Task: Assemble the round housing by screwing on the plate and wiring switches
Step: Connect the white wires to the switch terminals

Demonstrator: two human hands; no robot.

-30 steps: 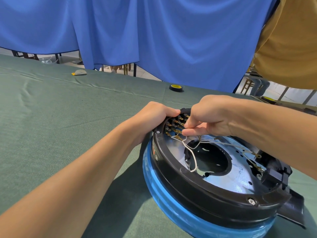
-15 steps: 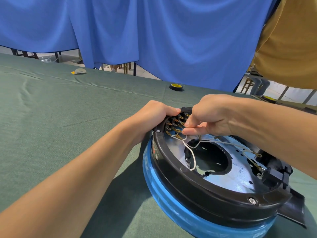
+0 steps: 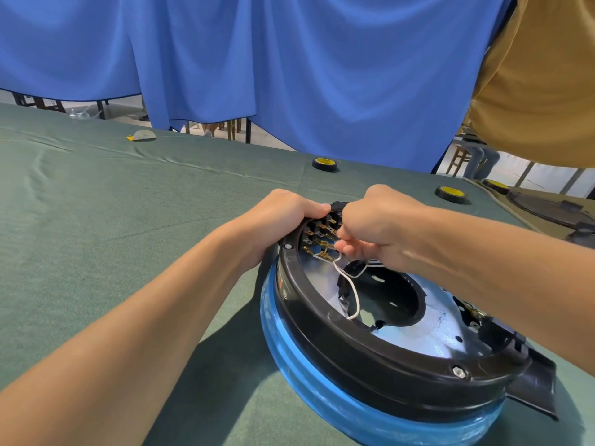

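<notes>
The left hand [image 3: 283,217] holds the far edge of the housing [image 3: 354,346], with its fingers curled over the black ring. The right hand [image 3: 376,230] is curled too and pinches a white wire [image 3: 355,296] right by the little brass tabs [image 3: 317,235]. Some tabs are hidden, so I cannot count them. Two white wires show. The housing sits on the green table [image 3: 96,236]. It has one blue band round it and one shiny plate [image 3: 434,336] inside. Two screws [image 3: 458,371] show on the ring. Three tape rolls [image 3: 325,164] lie far back, well apart from it.
</notes>
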